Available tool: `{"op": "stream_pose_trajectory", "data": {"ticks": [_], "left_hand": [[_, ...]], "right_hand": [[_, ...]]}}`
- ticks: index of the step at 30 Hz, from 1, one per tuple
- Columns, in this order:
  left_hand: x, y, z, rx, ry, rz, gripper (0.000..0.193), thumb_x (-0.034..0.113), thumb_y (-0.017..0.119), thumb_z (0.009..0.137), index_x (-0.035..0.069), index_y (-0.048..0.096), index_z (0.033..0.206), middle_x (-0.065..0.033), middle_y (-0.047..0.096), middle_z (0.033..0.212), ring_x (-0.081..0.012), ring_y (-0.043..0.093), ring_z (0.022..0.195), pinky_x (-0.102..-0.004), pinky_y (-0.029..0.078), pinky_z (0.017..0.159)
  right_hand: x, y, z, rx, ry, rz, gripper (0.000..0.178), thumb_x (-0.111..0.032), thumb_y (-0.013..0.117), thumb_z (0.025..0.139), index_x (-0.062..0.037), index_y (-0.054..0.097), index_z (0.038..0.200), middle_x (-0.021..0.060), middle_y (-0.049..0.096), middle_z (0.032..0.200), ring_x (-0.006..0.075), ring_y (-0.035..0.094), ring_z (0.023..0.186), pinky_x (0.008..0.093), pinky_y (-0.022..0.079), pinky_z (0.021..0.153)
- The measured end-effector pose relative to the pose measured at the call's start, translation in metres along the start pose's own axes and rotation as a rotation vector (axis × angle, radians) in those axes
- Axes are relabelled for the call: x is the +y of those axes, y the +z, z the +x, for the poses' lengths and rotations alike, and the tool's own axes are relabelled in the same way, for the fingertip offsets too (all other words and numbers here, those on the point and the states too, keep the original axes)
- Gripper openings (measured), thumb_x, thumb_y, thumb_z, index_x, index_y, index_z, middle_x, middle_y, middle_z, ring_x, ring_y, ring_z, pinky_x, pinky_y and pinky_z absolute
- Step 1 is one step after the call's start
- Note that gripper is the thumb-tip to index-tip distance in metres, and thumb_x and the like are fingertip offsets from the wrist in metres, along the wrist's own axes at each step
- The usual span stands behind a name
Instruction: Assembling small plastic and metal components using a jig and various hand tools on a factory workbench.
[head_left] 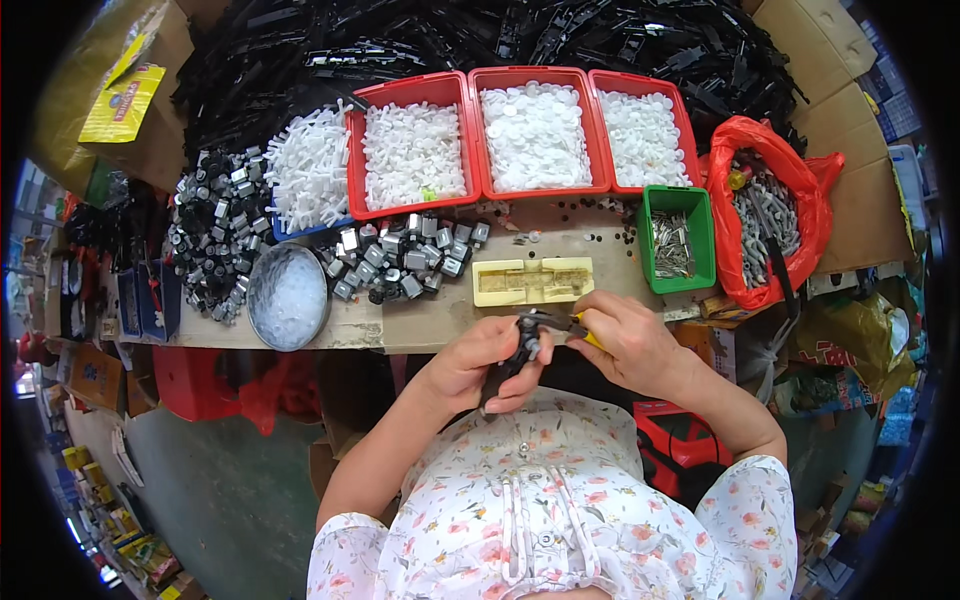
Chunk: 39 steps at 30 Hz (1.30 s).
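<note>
Close to my body, just in front of the table edge, my left hand (474,360) is closed around a black plastic part (525,342). Yellow-handled pliers (553,320) are gripped in my right hand (635,345), their metal jaws at the top end of the black part. My fingers hide much of both things. A cream-coloured block with recesses (533,296) lies on the table just beyond my hands. Left of it is a pile of small silver-and-black motors (410,262).
Red trays (478,140) of small white plastic pieces line the table behind, before a heap of long black parts (480,40). A green bin (707,240) holds metal pins, beside a red bag (822,200) of grey pieces. A round bowl (322,300) with white contents stands at left.
</note>
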<state>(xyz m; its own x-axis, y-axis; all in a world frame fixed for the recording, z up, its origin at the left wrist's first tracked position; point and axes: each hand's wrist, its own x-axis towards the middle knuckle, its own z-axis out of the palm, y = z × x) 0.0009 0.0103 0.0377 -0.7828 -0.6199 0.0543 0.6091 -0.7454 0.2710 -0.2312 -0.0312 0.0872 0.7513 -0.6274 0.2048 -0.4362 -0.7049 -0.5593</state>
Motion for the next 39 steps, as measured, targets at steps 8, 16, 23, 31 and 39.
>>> {"op": "stream_pose_trajectory", "data": {"ticks": [8,16,23,31,39], "left_hand": [[0.016,-0.003,-0.11,0.761,-0.439,1.108,0.033,0.029,0.061,0.099,-0.003,0.067,0.096,-0.0082,0.067,0.075,-0.0143,0.064,0.063,-0.0283,0.051,0.06],[0.043,0.037,-0.123,0.819,-0.409,1.675,0.026,0.018,0.069,0.091,-0.003,0.07,0.108,-0.0186,0.073,0.095,-0.0256,0.07,0.082,-0.034,0.054,0.076],[0.145,0.046,-0.047,0.749,0.39,2.137,0.013,0.007,0.069,0.088,-0.002,0.071,0.097,-0.0135,0.071,0.087,-0.0215,0.066,0.07,-0.0304,0.05,0.06],[0.236,-0.013,0.005,0.954,0.529,2.955,0.008,0.005,0.068,0.073,0.006,0.068,0.08,-0.008,0.062,0.092,-0.0266,0.059,0.096,-0.0388,0.047,0.078],[0.253,-0.012,0.027,0.708,0.533,3.327,0.003,0.008,0.065,0.072,0.008,0.064,0.074,-0.0042,0.058,0.085,-0.0217,0.056,0.09,-0.0332,0.044,0.073]], "right_hand": [[0.027,0.005,0.005,-0.035,0.078,-0.125,0.023,-0.019,0.071,0.087,-0.0014,0.058,0.094,0.0137,0.059,0.107,0.0319,0.059,0.102,0.0405,0.044,0.084],[0.061,0.011,0.023,0.056,0.217,-0.368,0.019,-0.017,0.068,0.089,-0.0016,0.058,0.094,0.0131,0.057,0.104,0.0315,0.056,0.099,0.0414,0.045,0.082],[0.074,0.008,0.022,-0.059,0.257,-0.522,0.014,-0.011,0.065,0.086,-0.0026,0.058,0.096,0.0126,0.055,0.103,0.0309,0.054,0.102,0.0417,0.044,0.085],[0.068,0.007,0.027,-0.06,0.257,-0.49,0.022,-0.005,0.062,0.082,-0.0015,0.058,0.103,0.014,0.054,0.106,0.032,0.054,0.105,0.042,0.044,0.089],[0.068,0.002,0.02,-0.052,0.224,-0.413,0.025,-0.004,0.065,0.081,-0.0006,0.056,0.104,0.0168,0.054,0.113,0.0353,0.053,0.112,0.0449,0.042,0.099]]}}
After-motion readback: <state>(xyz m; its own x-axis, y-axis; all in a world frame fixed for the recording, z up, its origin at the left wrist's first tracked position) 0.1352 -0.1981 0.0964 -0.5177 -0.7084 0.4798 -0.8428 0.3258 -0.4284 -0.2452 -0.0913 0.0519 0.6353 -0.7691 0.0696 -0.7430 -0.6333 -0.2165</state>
